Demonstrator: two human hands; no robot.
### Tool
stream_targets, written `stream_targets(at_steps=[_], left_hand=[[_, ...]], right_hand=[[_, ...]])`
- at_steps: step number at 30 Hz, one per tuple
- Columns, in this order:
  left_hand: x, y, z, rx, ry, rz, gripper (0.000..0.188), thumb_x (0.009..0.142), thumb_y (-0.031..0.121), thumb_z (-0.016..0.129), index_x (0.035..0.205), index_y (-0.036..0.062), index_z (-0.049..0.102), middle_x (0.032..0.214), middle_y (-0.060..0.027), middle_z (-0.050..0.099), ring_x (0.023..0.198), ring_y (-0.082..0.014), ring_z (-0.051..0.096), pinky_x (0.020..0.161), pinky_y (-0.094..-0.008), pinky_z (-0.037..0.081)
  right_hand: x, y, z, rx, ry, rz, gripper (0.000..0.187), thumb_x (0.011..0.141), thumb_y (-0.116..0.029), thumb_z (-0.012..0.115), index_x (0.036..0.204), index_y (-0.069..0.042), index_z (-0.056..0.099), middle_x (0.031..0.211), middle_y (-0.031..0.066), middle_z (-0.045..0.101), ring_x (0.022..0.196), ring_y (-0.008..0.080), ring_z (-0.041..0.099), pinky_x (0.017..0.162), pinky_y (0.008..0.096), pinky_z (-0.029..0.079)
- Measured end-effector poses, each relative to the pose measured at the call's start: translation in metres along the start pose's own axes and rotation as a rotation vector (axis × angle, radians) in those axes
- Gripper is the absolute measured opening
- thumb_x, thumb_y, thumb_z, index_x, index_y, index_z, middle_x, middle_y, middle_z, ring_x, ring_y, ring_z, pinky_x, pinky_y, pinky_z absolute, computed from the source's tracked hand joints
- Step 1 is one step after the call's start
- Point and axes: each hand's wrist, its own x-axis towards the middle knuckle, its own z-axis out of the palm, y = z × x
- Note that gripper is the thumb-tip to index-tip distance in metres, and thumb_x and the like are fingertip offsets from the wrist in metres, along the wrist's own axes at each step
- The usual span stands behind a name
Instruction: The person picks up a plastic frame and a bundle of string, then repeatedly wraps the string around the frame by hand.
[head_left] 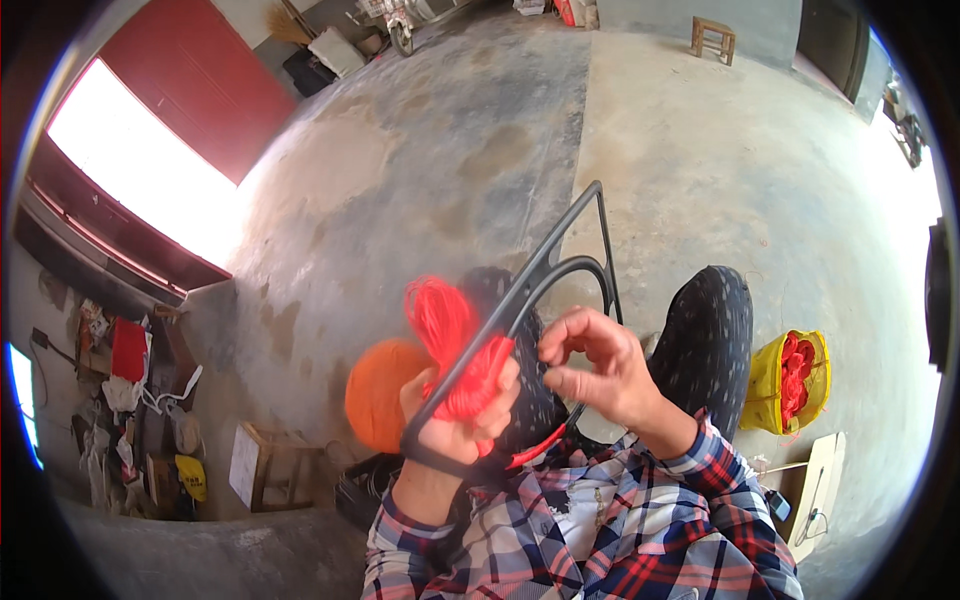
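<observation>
My left hand (462, 425) is closed around a bundle of red cord (441, 320), whose loops stick out above the fingers. A black frame (539, 271) with a pointed top and a curved inner bar runs past that hand, its lower corner lying across the wrist. Red cord is also wound along the frame's lower bar (540, 447). On the frame's other side is my right hand (600, 365), raised with bent fingers. Its thumb and forefinger are a little apart, with nothing visible between them.
A round orange thing (383, 395) is beyond my left hand. To my right stands a yellow container (768, 385) filled with red cord (797, 375). A wooden stool (713, 38) stands far off; a small wooden piece of furniture (275, 468) and clutter lie at left.
</observation>
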Motion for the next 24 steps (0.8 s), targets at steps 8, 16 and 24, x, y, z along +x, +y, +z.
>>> stream_targets(at_steps=[8, 16, 24], left_hand=[[0.007, -0.012, 0.016, 1.432, 0.255, 0.592, 0.034, 0.081, 0.007, 0.069, 0.112, -0.0041, 0.062, 0.106, -0.0139, 0.068, 0.098, -0.0222, 0.066, 0.086, -0.0325, 0.052], [0.010, -0.004, -0.012, 0.147, 0.380, 0.264, 0.065, 0.083, 0.043, 0.049, 0.132, 0.0000, 0.049, 0.112, -0.0200, 0.059, 0.080, -0.0264, 0.060, 0.068, -0.0299, 0.051], [-0.014, 0.008, 0.002, 0.233, 0.092, 0.100, 0.059, 0.083, 0.026, 0.065, 0.135, 0.0040, 0.048, 0.102, -0.0144, 0.060, 0.061, -0.0146, 0.046, 0.048, -0.0227, 0.034]], right_hand=[[0.020, -0.025, 0.041, -0.937, 0.091, -0.555, 0.063, 0.052, -0.025, 0.077, 0.109, -0.002, 0.061, 0.087, 0.0060, 0.059, 0.077, 0.0220, 0.060, 0.059, 0.0327, 0.048], [0.014, -0.040, 0.021, -0.343, -0.061, -0.631, 0.043, 0.064, -0.024, 0.078, 0.097, 0.002, 0.066, 0.084, 0.0097, 0.065, 0.072, 0.0241, 0.061, 0.061, 0.0317, 0.047], [0.034, -0.003, -0.039, 1.021, 0.308, -0.046, 0.039, 0.098, -0.029, 0.049, 0.125, -0.001, 0.052, 0.118, 0.0135, 0.061, 0.106, 0.0274, 0.060, 0.093, 0.0431, 0.049]])
